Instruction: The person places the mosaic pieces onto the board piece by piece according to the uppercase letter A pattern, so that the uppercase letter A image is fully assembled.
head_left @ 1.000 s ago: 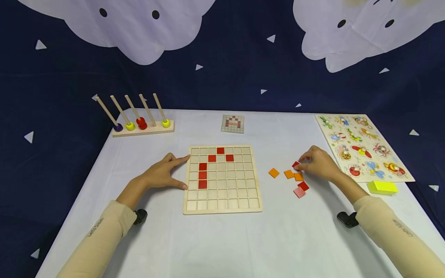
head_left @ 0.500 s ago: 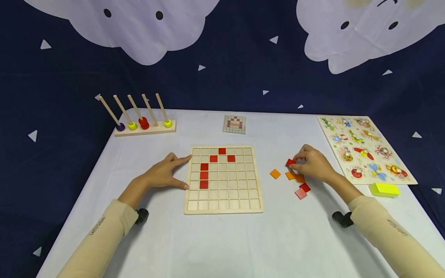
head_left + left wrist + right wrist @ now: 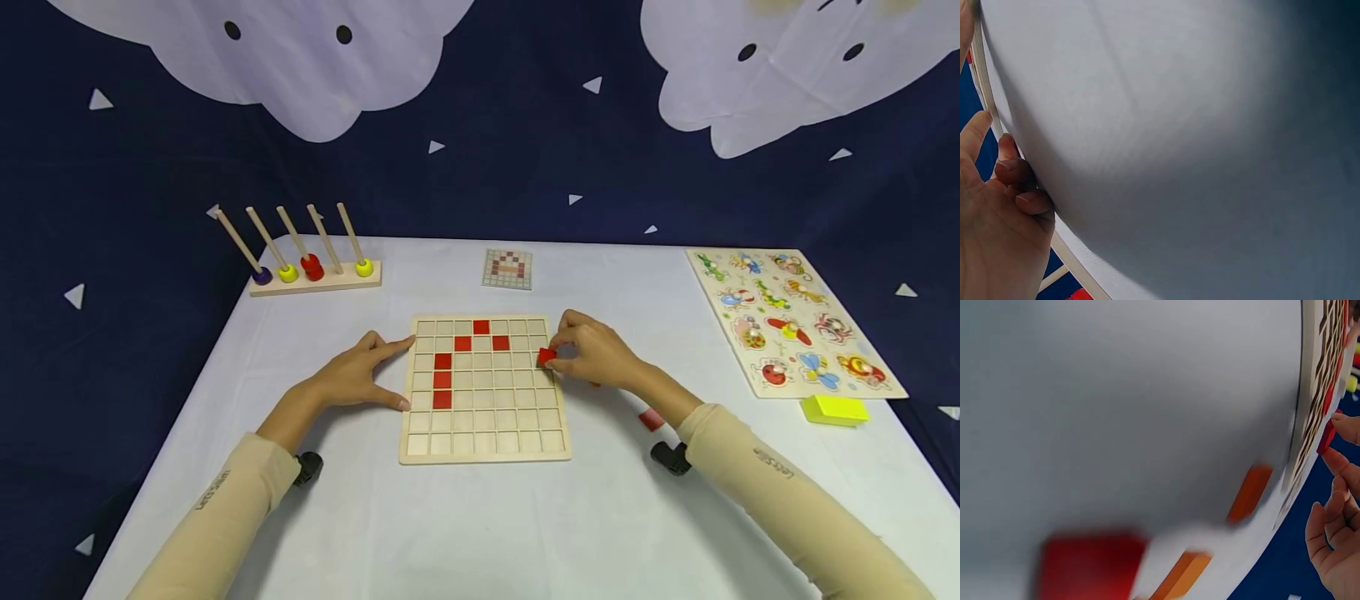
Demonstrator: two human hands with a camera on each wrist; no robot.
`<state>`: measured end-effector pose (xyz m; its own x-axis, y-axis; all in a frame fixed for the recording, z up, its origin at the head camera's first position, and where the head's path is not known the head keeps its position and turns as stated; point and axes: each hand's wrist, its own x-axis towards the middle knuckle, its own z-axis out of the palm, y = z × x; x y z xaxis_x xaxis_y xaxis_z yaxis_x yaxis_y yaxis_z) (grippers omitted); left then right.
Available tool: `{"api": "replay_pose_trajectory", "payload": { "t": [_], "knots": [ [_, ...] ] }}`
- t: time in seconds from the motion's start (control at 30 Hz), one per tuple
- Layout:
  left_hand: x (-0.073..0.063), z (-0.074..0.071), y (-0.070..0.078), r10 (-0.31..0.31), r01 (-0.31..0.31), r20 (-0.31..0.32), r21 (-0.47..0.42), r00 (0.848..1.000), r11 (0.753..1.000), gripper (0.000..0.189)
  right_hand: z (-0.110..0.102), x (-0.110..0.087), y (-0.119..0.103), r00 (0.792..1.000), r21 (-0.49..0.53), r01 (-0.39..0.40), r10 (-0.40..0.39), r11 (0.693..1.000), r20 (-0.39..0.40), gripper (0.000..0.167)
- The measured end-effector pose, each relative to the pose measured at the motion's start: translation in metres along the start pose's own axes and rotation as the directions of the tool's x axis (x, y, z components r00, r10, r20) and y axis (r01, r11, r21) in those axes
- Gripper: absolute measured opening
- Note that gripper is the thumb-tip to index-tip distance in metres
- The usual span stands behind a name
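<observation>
Red tile (image 3: 547, 357) is leaning at the right edge of the board (image 3: 486, 421), our right hand (image 3: 594, 353) pinching it; our left hand (image 3: 351, 377) is touching the opposite edge, thumb and forefinger extended. A slipping pinch could be costing us the tile.

The tile (image 3: 547, 357) pinched in the right hand (image 3: 596, 350) is plain red. The grid board (image 3: 484, 459) is pale wood, its squares outlined in cream, with six red squares (image 3: 443, 380) among them. Two loose pieces (image 3: 1250, 494) in the right wrist view are orange. The small card (image 3: 507, 269) has a reddish pattern on a pale grid. The puzzle (image 3: 765, 314) is cream with multicoloured insects; the block (image 3: 834, 410), bright yellow. Beads (image 3: 312, 267) run dark purple, yellow, red, yellow. The navy cloth (image 3: 517, 167) carries white clouds and triangles.
</observation>
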<state>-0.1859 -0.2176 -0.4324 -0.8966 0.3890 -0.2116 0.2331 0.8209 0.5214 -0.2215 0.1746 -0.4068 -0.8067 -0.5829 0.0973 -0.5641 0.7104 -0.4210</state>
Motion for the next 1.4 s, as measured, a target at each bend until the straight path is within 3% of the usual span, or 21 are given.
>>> {"api": "replay_pose_trajectory", "payload": {
  "t": [0.23, 0.53, 0.77, 0.87, 1.03, 1.4],
  "knots": [
    [0.002, 0.002, 0.003, 0.003, -0.003, 0.002, 0.002, 1.0, 1.0, 0.111, 0.013, 0.015, -0.013, 0.999, -0.004, 0.038, -0.038, 0.999, 0.015, 0.021],
    [0.002, 0.0, 0.006, 0.01, -0.01, 0.003, 0.007, 1.0, 1.0, 0.11, 0.015, 0.02, -0.014, 0.998, 0.1, -0.026, 0.02, 0.995, 0.065, 0.01],
    [0.003, 0.002, 0.005, 0.01, -0.01, 0.001, 0.016, 1.0, 1.0, 0.111, 0.014, 0.019, -0.014, 0.996, 0.078, -0.036, 0.029, 0.996, 0.082, 0.016],
    [0.003, 0.002, 0.004, 0.01, -0.01, 0.002, 0.016, 1.0, 1.0, 0.111, 0.012, 0.014, -0.012, 0.998, 0.066, -0.029, 0.025, 0.997, 0.062, 0.023],
    [0.003, 0.002, 0.002, 0.01, -0.01, -0.005, 0.017, 1.0, 1.0, 0.111, 0.0, -0.001, -0.005, 0.995, 0.075, -0.094, 0.091, 0.993, 0.038, 0.026],
    [0.001, 0.001, 0.0, 0.01, -0.01, 0.004, 0.015, 1.0, 1.0, 0.11, -0.032, -0.055, 0.038, 0.975, 0.074, -0.218, 0.221, 0.973, -0.032, 0.017]
  ]
}}
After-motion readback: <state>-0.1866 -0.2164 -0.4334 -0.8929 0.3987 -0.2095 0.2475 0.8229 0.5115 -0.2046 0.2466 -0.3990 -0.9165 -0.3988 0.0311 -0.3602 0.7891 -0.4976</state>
